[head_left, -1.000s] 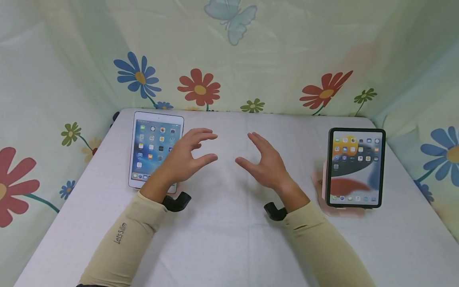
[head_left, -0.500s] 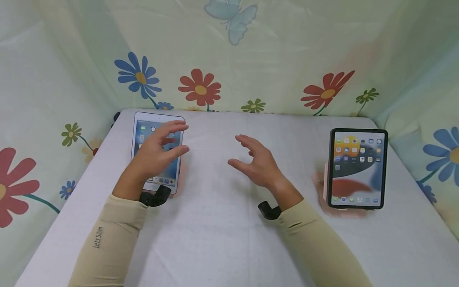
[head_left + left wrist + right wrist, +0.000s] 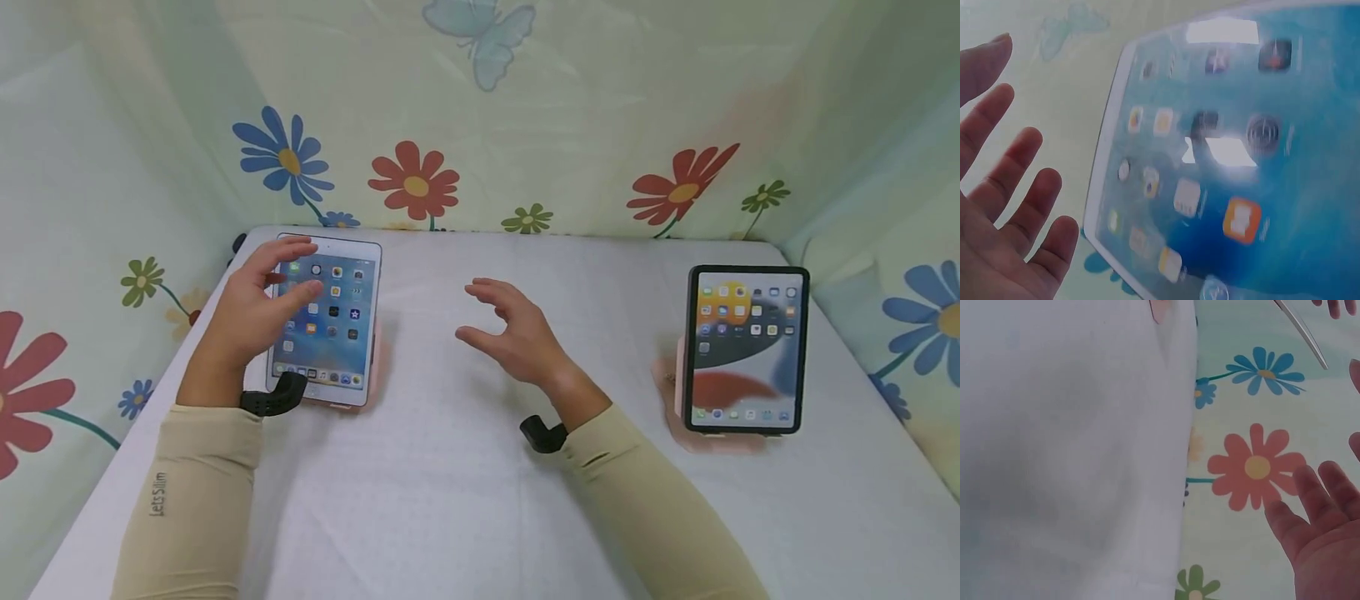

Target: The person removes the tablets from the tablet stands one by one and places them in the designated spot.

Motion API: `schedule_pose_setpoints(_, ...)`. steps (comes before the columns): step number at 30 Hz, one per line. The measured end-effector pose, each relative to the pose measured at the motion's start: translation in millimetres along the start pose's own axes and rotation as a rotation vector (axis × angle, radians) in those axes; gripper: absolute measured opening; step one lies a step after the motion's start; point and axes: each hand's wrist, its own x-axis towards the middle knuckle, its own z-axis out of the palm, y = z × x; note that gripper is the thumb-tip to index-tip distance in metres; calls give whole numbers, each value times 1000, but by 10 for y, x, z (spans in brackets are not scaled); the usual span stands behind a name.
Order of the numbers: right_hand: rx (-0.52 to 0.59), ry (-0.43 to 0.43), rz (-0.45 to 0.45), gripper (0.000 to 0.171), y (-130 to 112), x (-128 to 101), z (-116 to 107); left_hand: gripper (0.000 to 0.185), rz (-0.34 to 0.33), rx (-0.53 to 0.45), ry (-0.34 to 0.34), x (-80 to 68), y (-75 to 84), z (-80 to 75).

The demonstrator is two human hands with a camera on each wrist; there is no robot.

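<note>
A white-framed tablet, its screen lit with app icons, leans on a pink stand at the left of the table. My left hand hovers over its left side with fingers spread and covers part of the screen in the head view. In the left wrist view the fingers are apart from the tablet's edge and hold nothing. My right hand hangs above the middle of the table, thumb and fingers apart, nothing in it. A second tablet, in a black case, stands at the right.
Another pink stand carries the black-cased tablet. The table wears a white cloth. A flowered curtain rises behind its back edge and along both sides. Each wrist bears a black camera mount.
My left hand has moved left across the white tablet to its left side, uncovering the right of the screen. The right hand has drifted a little left. Both tablets stay in place.
</note>
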Motion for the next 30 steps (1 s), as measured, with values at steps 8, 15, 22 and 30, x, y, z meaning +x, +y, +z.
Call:
schedule_pose_setpoints(8, 82, -43, -24, 62, -17, 61, 75, 52, -62, -35, 38, 69, -237, -123)
schedule_pose_setpoints(15, 77, -78, -25, 63, -58, 162, 125, 49, -111, -42, 61, 165, -435, -231)
schedule_pose_setpoints(22, 81, -103, -10, 66, -158, 272, 199, 52, -186, -56, -5, 200, -566, -273)
schedule_pose_setpoints(30, 51, -120, 3, 69, -293, 411, 262, 50, -167, -96, -62, 263, -607, -281)
